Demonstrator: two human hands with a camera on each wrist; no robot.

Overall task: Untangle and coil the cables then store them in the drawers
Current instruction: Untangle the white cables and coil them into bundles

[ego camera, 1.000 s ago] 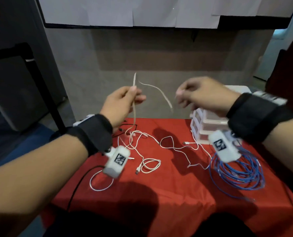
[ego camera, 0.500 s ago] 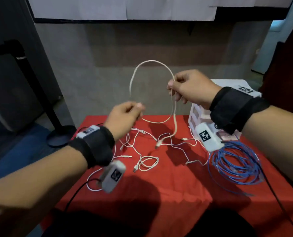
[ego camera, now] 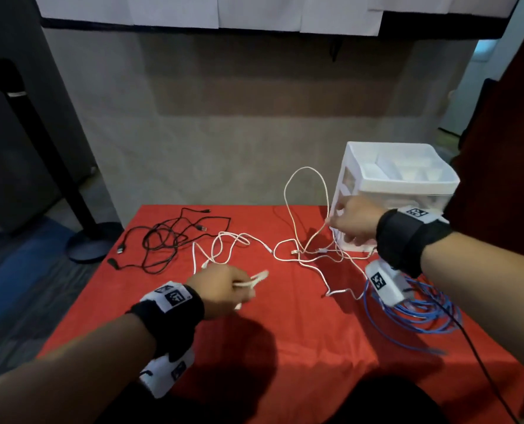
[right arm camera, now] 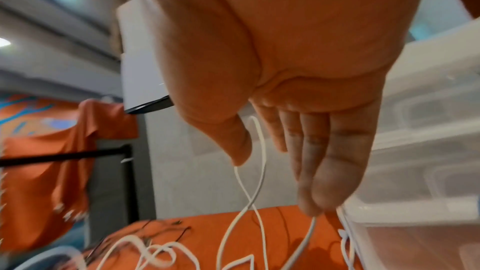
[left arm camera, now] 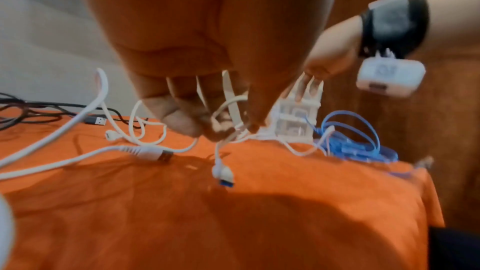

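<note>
My left hand [ego camera: 239,287] hovers low over the red table and grips a small bunch of coiled white cable [ego camera: 254,280]. In the left wrist view its curled fingers [left arm camera: 182,122] close round the strands, and a white plug [left arm camera: 223,172] with a blue tip hangs below. My right hand [ego camera: 335,221] is against the front of the white drawer unit [ego camera: 423,198]. It holds the same white cable between thumb [right arm camera: 240,147] and forefinger. A tall loop [ego camera: 306,179] stands up from that hand. The drawers look closed.
More tangled white cables [ego camera: 224,243] lie mid-table. A loose black cable [ego camera: 162,240] is at the far left. A blue cable coil [ego camera: 423,313] lies at the right under my right wrist. The red cloth [ego camera: 285,347] in front of me is bare.
Both hands came down from in front of the wall to table height. The left now holds gathered loops low. The right moved to the drawer unit with the cable loop.
</note>
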